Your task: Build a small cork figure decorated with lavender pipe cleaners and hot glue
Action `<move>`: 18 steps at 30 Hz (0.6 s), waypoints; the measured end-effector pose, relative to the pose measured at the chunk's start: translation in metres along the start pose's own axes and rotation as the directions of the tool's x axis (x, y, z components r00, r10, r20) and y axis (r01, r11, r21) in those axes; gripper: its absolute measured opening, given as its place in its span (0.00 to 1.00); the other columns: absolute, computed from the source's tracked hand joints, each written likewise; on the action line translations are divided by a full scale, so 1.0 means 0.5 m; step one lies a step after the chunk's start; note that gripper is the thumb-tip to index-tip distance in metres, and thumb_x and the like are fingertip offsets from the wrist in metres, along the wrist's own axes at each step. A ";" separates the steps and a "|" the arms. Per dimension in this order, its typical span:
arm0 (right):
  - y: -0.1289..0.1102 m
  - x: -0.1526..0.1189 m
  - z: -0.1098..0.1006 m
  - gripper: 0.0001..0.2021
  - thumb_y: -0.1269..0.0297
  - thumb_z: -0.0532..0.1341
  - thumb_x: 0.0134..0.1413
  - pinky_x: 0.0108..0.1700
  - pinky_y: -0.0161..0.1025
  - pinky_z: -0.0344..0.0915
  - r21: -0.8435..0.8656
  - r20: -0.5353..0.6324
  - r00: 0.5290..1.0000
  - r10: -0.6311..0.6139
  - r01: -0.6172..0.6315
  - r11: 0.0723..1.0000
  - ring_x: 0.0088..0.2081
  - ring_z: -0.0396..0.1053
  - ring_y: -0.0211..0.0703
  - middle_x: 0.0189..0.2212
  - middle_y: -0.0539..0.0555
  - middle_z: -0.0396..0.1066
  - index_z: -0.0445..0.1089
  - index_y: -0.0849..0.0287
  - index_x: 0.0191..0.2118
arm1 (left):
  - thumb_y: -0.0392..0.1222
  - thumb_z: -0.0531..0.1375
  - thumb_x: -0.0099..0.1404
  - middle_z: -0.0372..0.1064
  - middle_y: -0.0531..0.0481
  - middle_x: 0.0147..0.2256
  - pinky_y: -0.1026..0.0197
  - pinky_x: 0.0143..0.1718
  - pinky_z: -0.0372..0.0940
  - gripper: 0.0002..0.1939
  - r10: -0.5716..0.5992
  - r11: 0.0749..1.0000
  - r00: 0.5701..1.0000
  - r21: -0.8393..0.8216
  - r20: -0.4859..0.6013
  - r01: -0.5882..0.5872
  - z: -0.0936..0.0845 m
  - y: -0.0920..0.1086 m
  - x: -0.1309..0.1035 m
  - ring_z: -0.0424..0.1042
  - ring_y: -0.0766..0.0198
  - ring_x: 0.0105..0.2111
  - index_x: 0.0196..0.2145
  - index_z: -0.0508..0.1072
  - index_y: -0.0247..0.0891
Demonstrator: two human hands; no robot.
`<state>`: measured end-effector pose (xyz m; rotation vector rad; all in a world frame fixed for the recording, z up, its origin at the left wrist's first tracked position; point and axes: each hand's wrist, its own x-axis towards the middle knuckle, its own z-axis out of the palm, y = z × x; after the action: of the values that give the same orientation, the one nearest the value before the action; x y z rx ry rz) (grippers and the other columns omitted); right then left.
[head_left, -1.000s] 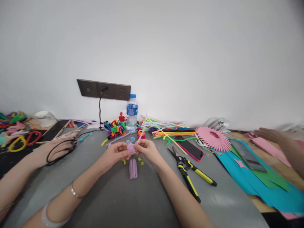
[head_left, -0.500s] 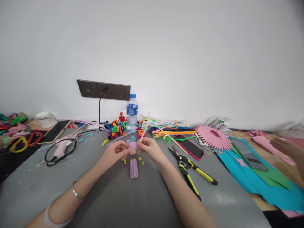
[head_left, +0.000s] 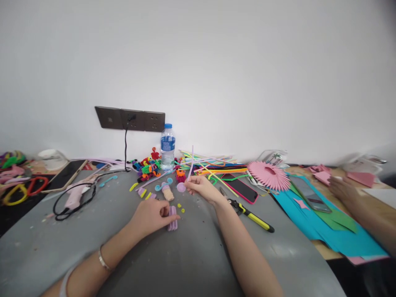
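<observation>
My right hand (head_left: pixel 199 188) pinches a light purple pipe cleaner (head_left: pixel 192 161), which stands upright with a flat purple coil (head_left: pixel 181 187) at its lower end. My left hand (head_left: pixel 156 215) is at the purple bundle of short ridged strips (head_left: pixel 173 222) on the grey table, thumb and fingers around its upper part. Just beyond lies a small beige piece (head_left: pixel 168 194) with a purple top and blue curls (head_left: pixel 169 180). Small yellow bits (head_left: pixel 182 210) rest beside it.
A water bottle (head_left: pixel 168 146) stands at the wall by colourful pipe cleaners. Pliers (head_left: pixel 252 216) and a pink-edged phone (head_left: pixel 241 189) lie right. A pink hot-glue tool (head_left: pixel 74 197) with a looped cable lies left. Another person's hand (head_left: pixel 343 189) is at far right over pink paper.
My left hand has left the purple coil and moved down to the purple bundle. My right hand still holds the pipe cleaner, slightly to the right. The view has shifted.
</observation>
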<state>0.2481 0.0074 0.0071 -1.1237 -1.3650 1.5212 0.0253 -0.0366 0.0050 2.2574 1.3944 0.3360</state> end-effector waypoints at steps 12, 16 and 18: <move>0.017 -0.005 0.052 0.21 0.47 0.70 0.44 0.26 0.31 0.60 -0.092 0.315 0.949 0.004 0.026 0.995 0.21 0.63 0.32 0.19 0.47 0.68 0.73 0.63 0.27 | 0.53 0.68 0.53 0.73 0.52 0.23 0.64 0.24 0.63 0.16 0.014 0.618 0.999 -0.786 0.042 0.025 0.012 -0.054 0.040 0.67 0.67 0.20 0.28 0.76 0.36; 0.023 -0.003 0.053 0.21 0.47 0.69 0.46 0.26 0.31 0.60 -0.087 0.319 0.947 -0.020 0.051 0.995 0.20 0.62 0.31 0.18 0.46 0.68 0.73 0.63 0.28 | 0.52 0.71 0.49 0.75 0.52 0.22 0.63 0.28 0.66 0.17 -0.032 0.570 0.991 -0.812 0.131 0.125 0.009 -0.048 0.039 0.71 0.66 0.21 0.27 0.76 0.36; 0.026 0.000 0.053 0.20 0.47 0.69 0.48 0.26 0.31 0.59 -0.084 0.307 0.951 -0.039 0.068 0.994 0.20 0.62 0.31 0.18 0.46 0.67 0.73 0.63 0.28 | 0.52 0.71 0.49 0.75 0.52 0.22 0.63 0.28 0.66 0.18 -0.050 0.553 0.988 -0.820 0.145 0.148 0.007 -0.046 0.039 0.71 0.66 0.22 0.27 0.75 0.35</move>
<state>0.2226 -0.0019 -0.0052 -0.9245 -1.6759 1.6551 0.0178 -0.0115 -0.0105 1.3584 0.9719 0.6654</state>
